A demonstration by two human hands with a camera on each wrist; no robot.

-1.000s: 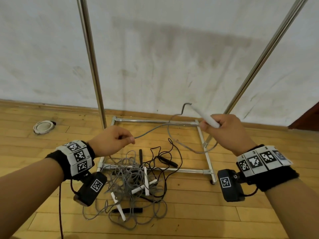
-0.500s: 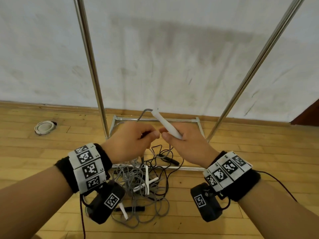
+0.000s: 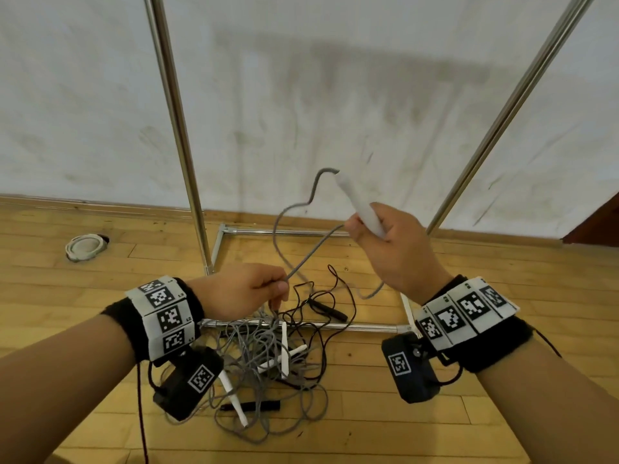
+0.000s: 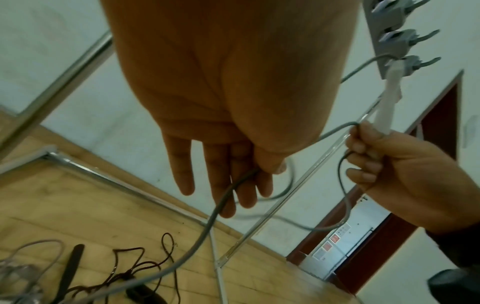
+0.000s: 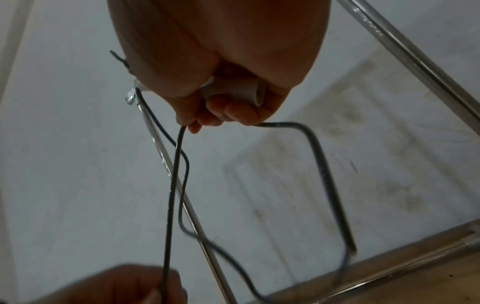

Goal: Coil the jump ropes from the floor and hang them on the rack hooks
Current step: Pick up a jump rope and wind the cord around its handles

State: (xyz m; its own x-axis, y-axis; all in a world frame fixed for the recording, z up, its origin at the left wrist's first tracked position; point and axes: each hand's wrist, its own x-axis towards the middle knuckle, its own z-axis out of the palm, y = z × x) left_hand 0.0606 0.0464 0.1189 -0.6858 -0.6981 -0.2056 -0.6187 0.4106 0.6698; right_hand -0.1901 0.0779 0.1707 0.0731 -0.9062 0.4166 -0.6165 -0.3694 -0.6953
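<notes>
My right hand (image 3: 385,242) grips the white handle (image 3: 358,205) of a grey jump rope and also holds a loop of its cord (image 5: 324,170) against the handle. From there the grey cord (image 3: 311,252) runs down-left to my left hand (image 3: 248,289), which pinches it between thumb and fingers (image 4: 259,174). Below my hands a tangle of grey and black ropes (image 3: 268,356) with white and black handles lies on the wood floor. Rack hooks (image 4: 405,43) show at the top right of the left wrist view, above the handle.
The steel rack stands against the wall: two uprights (image 3: 177,128) (image 3: 502,118) and a rectangular base frame (image 3: 301,326) on the floor. A coiled white rope (image 3: 83,246) lies on the floor at the far left. A dark red door edge (image 3: 599,222) sits at the right.
My hands, together half a second ago, have drawn apart: the right rose up and right with the handle, the left slid down-left along the grey cord.
</notes>
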